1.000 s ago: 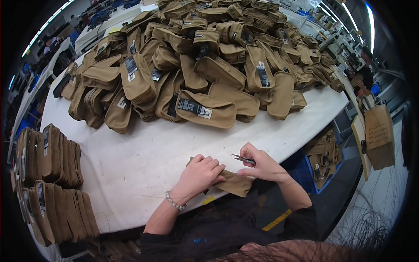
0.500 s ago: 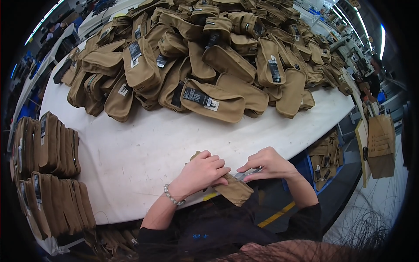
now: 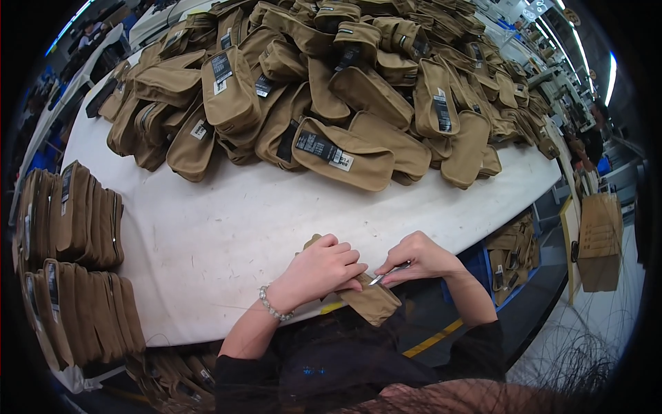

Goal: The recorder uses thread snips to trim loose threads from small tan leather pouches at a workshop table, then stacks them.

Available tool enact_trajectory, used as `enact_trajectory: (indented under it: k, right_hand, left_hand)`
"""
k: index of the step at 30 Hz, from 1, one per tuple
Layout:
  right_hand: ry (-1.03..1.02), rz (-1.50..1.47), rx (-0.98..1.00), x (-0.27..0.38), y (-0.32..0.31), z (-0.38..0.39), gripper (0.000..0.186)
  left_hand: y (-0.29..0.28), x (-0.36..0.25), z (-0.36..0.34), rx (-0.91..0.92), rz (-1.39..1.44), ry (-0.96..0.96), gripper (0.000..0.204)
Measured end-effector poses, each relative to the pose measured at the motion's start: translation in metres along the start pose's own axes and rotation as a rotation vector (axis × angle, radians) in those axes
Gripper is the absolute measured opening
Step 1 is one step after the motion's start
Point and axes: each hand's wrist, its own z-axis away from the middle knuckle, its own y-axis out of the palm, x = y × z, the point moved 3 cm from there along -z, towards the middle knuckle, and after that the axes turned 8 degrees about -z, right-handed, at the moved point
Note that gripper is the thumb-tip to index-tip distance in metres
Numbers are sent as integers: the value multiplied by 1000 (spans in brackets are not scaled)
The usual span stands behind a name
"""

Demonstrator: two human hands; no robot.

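At the near edge of the white table, my left hand point(image 3: 327, 268) is closed round a tan fabric pouch point(image 3: 372, 302). One end of the pouch hangs past the edge toward my body, and its other end peeks out beyond my knuckles. My right hand point(image 3: 422, 258) grips small silver thread snips point(image 3: 387, 273), their pointed tip against or just over the pouch, close to my left fingers. Whether the tip touches the cloth I cannot tell. My left palm and the middle of the pouch are hidden.
A big heap of tan pouches point(image 3: 358, 103) with dark labels covers the far table point(image 3: 221, 228). Neat stacks of pouches point(image 3: 89, 310) stand at the left edge. Below the table's right side sits a blue-lined bin point(image 3: 510, 259) of pouches. A cardboard box point(image 3: 598, 241) is farther right.
The snips have turned slightly and their blades look closer together. My hands and the pouch stay nearly in place, while the whole view has shifted a little.
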Motion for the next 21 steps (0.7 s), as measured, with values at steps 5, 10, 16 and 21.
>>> enact_trajectory:
  k: [5,10,16,21]
  right_hand:
    - [-17,-145,-25,-1,-2,2,19]
    - [-109,234,-100,12,-5,-3,22]
    - [-154,376,-71,14,0,-8,22]
    - [-174,370,-53,15,0,-14,20]
  left_hand:
    - [1,1,1,-32,-10,1,35]
    - [-1,1,2,-37,8,3,39]
    - [-1,1,2,-30,-14,10,42]
    - [1,3,2,-24,-13,16,43]
